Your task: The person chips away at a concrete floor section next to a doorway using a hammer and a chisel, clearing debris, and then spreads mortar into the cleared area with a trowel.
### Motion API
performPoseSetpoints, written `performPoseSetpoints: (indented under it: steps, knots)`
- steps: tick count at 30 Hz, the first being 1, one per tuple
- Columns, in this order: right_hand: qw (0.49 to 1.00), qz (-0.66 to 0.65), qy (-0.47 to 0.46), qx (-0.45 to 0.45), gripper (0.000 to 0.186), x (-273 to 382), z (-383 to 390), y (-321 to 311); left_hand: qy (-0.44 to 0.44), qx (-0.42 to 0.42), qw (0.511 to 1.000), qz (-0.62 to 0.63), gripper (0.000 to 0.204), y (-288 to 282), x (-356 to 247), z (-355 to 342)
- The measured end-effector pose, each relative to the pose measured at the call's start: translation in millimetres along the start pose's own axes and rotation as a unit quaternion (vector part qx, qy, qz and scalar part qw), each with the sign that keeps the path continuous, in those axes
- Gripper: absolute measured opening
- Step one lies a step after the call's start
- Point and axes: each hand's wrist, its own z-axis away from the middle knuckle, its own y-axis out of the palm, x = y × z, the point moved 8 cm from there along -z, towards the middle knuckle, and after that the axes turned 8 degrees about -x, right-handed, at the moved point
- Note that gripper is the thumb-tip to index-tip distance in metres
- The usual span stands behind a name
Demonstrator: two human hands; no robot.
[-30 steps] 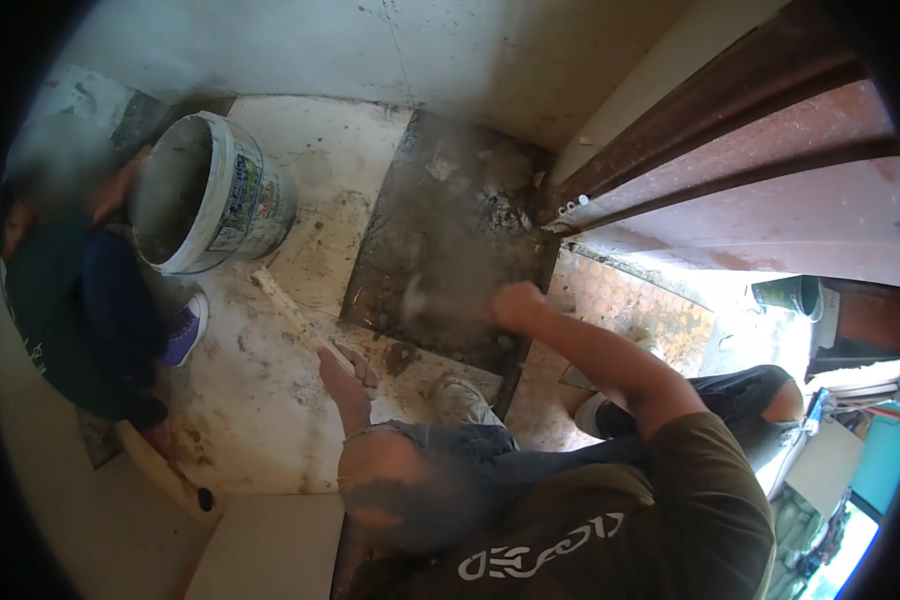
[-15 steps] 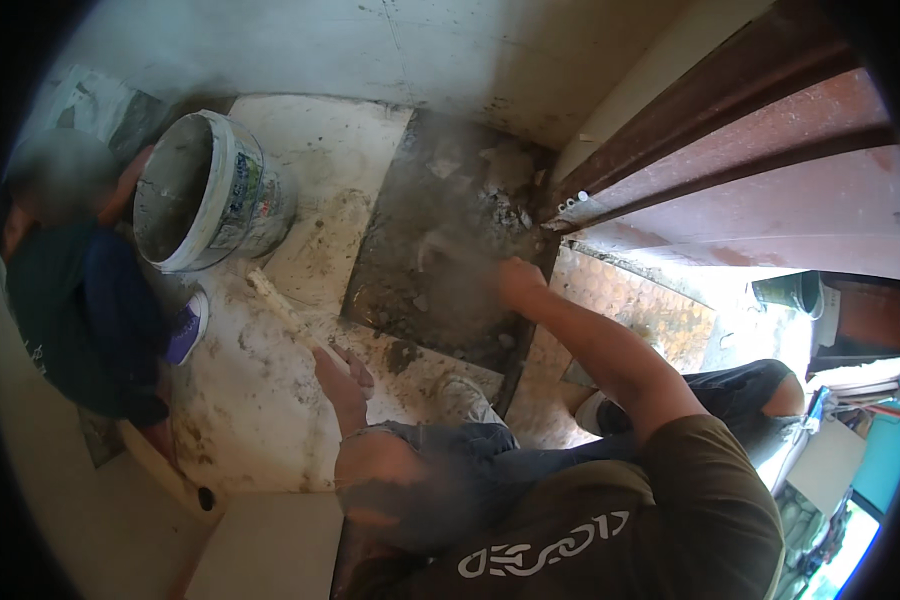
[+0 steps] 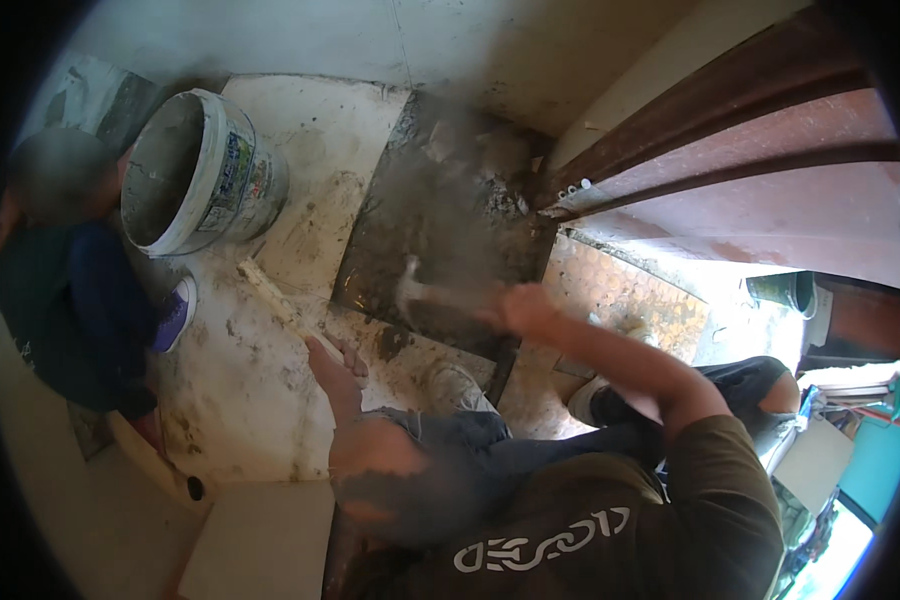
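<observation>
My right hand (image 3: 525,310) grips the handle of a hammer (image 3: 411,290), whose metal head is low over a dark, rough, rubble-strewn square of floor (image 3: 380,245); whether it touches is unclear through the dusty haze. My left hand (image 3: 336,366) is closed on the lower end of a long, pale, dirt-spattered strip (image 3: 276,298), angled toward the bucket. Pale, stained flooring (image 3: 300,130) borders the dark patch, and my shoe (image 3: 455,390) rests at its near edge. A mottled tan section of floor (image 3: 625,280) lies right of it.
A co-worker (image 3: 65,310) with a purple shoe (image 3: 175,315) crouches at left beside a large white bucket (image 3: 255,185). A reddish door or frame panel (image 3: 770,210) borders the right side, with small white fittings (image 3: 575,190), a green container (image 3: 775,290) and assorted clutter (image 3: 820,460) beyond.
The view has shifted slightly, raising the scene in the picture. My right hand has come lower with the hammer, whose head shows more distinctly. My left hand keeps hold of the strip.
</observation>
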Motion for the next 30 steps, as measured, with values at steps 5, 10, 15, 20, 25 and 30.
performPoseSetpoints:
  steps: [5,10,15,20,25,30]
  knots:
    - [0.978,0.164,0.047,0.123,0.049,-92,-42,9,0.031,-0.02,0.999,-0.031,0.051,21,-12,12]
    - [0.994,-0.068,-0.044,0.069,0.05,-9,-35,-35,0.017,-0.01,1.0,-0.013,0.052,10,-3,4]
    - [0.988,-0.028,-0.031,0.148,0.055,26,44,-3,0.036,0.001,0.999,0.013,0.055,7,-12,-5]
    - [0.967,0.139,0.014,0.212,0.058,-67,52,22,0.05,0.01,0.999,0.005,0.053,15,-7,1]
    - [0.982,0.106,-0.001,0.157,0.06,3,58,0,0.033,0.003,0.999,0.015,0.054,7,-2,-9]
    - [0.958,0.205,0.033,0.195,0.057,-91,41,-11,0.067,0.044,0.997,-0.011,0.055,24,-16,1]
